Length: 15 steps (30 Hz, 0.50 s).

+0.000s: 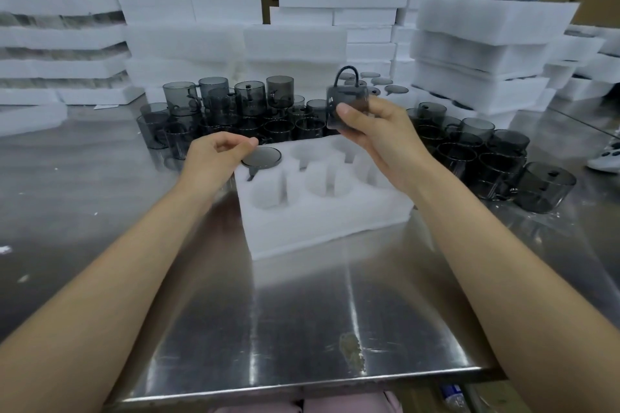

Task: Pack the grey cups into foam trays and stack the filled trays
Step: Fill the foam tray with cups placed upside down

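Foam tray (322,231) lies on the steel desk (302,329) in front of you. One grey cup (261,157) sits bottom-up in its far-left hole, and your left hand (214,154) has curled fingers (250,143) at that cup's edge; pinching or only touching, cannot tell. Your right hand (379,134) grips a second cup (347,107) above the tray's far side, handle up and blurred, with loose cups (235,111) crowding the desk behind.

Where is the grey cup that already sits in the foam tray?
Head view: the grey cup sits in the far-left pocket of the foam tray, beside the left hand; the right hand holds a second cup further right.
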Each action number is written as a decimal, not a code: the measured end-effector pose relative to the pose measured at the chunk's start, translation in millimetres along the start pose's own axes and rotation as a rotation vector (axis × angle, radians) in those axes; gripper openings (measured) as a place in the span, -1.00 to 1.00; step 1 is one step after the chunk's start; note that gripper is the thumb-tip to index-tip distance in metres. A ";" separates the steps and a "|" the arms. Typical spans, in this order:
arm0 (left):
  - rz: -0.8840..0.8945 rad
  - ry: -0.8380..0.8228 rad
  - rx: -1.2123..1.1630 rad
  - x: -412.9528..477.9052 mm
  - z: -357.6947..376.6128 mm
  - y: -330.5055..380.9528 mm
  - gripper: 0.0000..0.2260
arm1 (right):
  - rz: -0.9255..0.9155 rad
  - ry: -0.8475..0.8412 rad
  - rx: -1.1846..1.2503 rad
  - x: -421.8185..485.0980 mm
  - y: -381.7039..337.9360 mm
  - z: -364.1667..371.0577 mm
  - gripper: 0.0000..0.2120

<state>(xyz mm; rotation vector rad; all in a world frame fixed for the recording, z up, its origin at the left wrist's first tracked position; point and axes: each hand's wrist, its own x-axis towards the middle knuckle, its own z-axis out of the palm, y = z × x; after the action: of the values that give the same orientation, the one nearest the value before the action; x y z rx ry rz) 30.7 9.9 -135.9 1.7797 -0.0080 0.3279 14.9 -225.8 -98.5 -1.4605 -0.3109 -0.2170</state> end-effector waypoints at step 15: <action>0.077 -0.049 -0.076 1.3 3.8 -7.5 -0.92 | 0.036 -0.028 0.079 -1.9 -4.2 1.4 -0.83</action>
<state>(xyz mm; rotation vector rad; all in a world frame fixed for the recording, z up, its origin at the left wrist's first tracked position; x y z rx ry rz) 34.1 8.2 -143.5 1.7143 -0.1226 0.3350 11.5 -225.0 -95.1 -1.3908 -0.3123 -0.1531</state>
